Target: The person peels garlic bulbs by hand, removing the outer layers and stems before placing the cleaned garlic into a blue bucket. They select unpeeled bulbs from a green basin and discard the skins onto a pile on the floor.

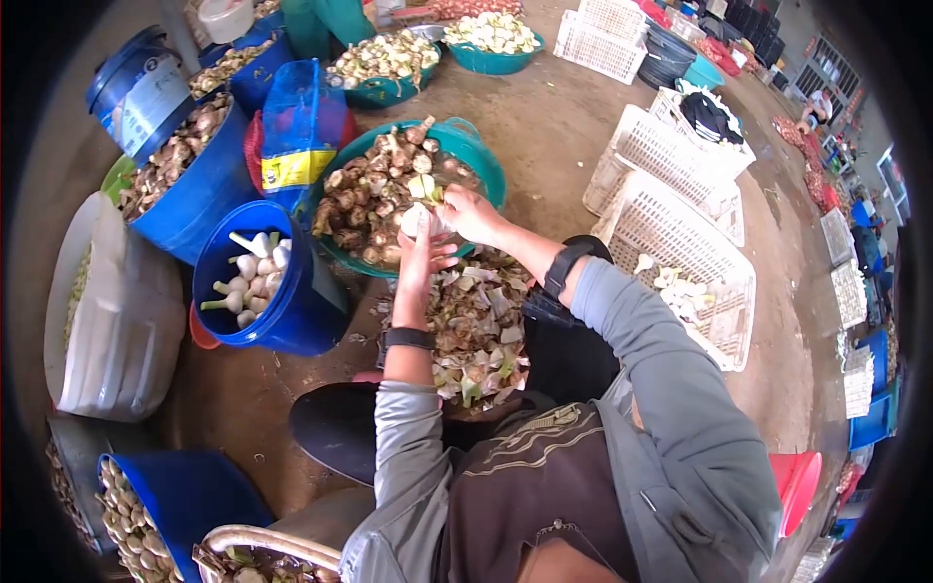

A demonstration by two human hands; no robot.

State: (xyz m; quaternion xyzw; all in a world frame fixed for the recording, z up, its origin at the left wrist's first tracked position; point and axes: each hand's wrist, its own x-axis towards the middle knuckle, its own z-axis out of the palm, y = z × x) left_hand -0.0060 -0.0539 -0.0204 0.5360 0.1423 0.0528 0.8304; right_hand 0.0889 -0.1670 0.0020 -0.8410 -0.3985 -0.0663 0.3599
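Over the front rim of a green basin, my left hand holds a pale, partly peeled bulb, its fingers wrapped round it. My right hand is closed at the bulb's upper right side, pinching something I cannot make out. Brown, unpeeled bulbs fill the basin, with some water at its right side. Beneath my forearms lies a heap of peeled skins between my legs. Whitish peeled bulbs with stems lie in a blue bucket to the left.
White crates stand at the right, the nearest with some peeled bulbs. Blue buckets and a whitish container line the left. More green basins stand ahead. A red bucket is at the lower right. A person sits far off.
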